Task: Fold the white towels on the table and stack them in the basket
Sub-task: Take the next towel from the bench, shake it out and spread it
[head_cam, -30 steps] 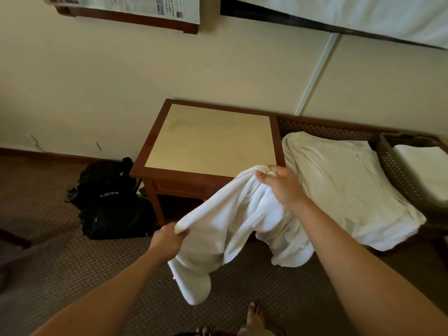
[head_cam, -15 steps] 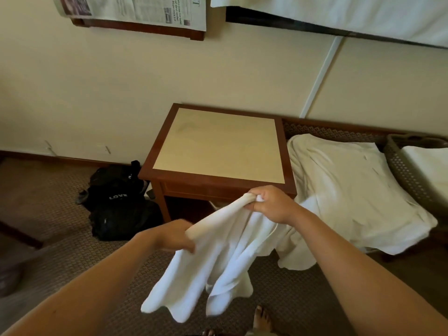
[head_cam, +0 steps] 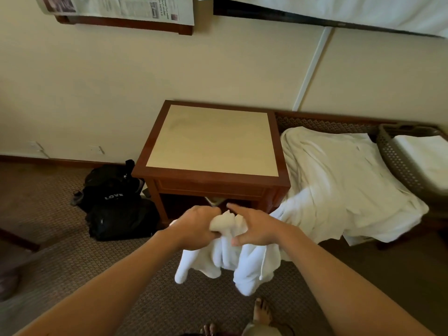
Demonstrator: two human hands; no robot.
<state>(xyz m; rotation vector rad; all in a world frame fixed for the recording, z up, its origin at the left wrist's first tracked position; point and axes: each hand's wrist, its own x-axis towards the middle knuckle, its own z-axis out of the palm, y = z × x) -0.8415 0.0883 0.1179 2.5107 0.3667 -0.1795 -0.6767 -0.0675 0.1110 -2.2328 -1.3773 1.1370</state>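
Left grip (head_cam: 198, 225): fingers curled tight round a bunched edge of the white towel (head_cam: 228, 258), knuckles toward the wall.
Right grip (head_cam: 252, 229): thumb and fingers clamp the same towel just beside the left grip; the forefinger points out toward the left grip's knuckles.
White towel: gathered in a wad between the two grips, which almost touch; the rest hangs below them in loose folds, two lobes dangling over the carpet (head_cam: 72, 258), clear of the floor.
Tabletop (head_cam: 213, 139): pale square panel in a dark wood frame, beyond the grips and a little above them in the view, standing against the wall.
Unfolded towels (head_cam: 339, 180): a rumpled white heap on a low surface to the right of the right grip, one edge drooping toward the floor, close to that grip's wrist.
Basket (head_cam: 397, 161): woven, brownish, far to the right beyond the heap; a folded white towel (head_cam: 426, 158) lies flat inside it.
Black bag (head_cam: 114, 202): on the carpet left of the left grip, beside the table leg, with the word LOVE on it.
Bare foot (head_cam: 263, 311): on the carpet below the right grip.
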